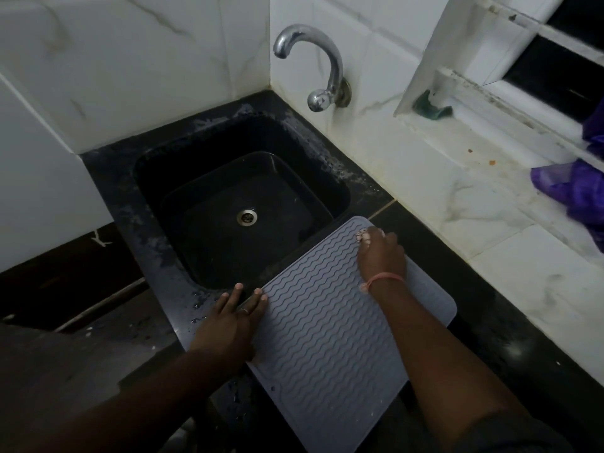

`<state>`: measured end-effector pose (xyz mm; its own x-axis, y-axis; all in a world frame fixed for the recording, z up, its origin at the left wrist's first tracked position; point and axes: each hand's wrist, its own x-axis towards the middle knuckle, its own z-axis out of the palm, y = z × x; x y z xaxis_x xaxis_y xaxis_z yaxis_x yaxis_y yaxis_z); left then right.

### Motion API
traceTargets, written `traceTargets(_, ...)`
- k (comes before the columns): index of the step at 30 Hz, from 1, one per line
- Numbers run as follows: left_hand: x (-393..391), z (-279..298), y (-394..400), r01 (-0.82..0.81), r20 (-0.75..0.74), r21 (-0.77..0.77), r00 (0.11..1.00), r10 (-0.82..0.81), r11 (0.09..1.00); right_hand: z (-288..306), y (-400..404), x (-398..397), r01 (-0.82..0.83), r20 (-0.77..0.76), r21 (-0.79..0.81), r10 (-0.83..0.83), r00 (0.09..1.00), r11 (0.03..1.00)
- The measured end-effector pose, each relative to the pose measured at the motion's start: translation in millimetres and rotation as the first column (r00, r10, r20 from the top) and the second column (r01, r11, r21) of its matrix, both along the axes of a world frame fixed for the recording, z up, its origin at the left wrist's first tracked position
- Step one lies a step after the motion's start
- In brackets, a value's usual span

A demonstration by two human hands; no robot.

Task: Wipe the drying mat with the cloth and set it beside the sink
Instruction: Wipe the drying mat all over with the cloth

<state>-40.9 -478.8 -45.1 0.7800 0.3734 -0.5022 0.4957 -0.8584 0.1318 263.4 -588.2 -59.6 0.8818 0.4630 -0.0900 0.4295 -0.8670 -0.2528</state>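
A black counter (510, 338) runs from lower left to right of the frame, with a black sink (235, 204) sunk in its upper middle. The grey ribbed drying mat (327, 338) lies flat at lower centre, its upper corner overhanging the sink. The left hand (233, 322) rests flat, fingers straight, on the mat's left edge. The right hand (380, 253) has its grip curled round a small cloth (362, 236) on the mat's upper right corner.

One drying mat (340, 325), one sink (235, 204), one tap (313, 67), two hands, left (228, 325), right (380, 253).
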Motion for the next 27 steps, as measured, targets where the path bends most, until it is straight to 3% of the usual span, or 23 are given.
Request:
traceTargets(3, 2, 3, 0, 0.016, 0.005, 0.017, 1.000, -0.016, 1.000, -4, 7, -20, 0.035, -0.016, 0.032, -0.034, 0.999, 0.999)
traceTargets(7, 4, 6, -1, 0.025, -0.009, 0.038, 1.000, -0.024, 0.999, -2, 10, -79, 0.055, -0.166, 0.146, -0.030, 0.986, 0.988)
traceTargets(13, 3, 5, 1, 0.033, -0.011, 0.049, 0.999, -0.033, 0.998, 1, -9, -199, -0.244, -0.165, 0.188, 0.275, 0.947, 0.951)
traceTargets(16, -1, 5, 4, 0.014, 0.011, 0.009, 1.000, -0.015, 1.000, -5, -18, -192, -0.343, -0.152, 0.166, 0.368, 0.917, 0.924)
traceTargets(18, -6, 5, 6, -0.008, 0.026, -0.032, 1.000, 0.009, 0.999, -8, -17, -158, -0.320, -0.118, 0.150, 0.339, 0.933, 0.935)
traceTargets(22, -24, -4, 3, -0.059, 0.128, -0.025, 0.990, 0.062, 0.998, -6, -4, -90, -0.104, -0.072, 0.105, 0.112, 0.991, 0.989)
traceTargets(27, -34, -9, 2, -0.057, 0.178, -0.015, 0.982, 0.058, 0.998, -9, 9, -125, 0.014, -0.122, 0.206, 0.012, 0.992, 0.978)
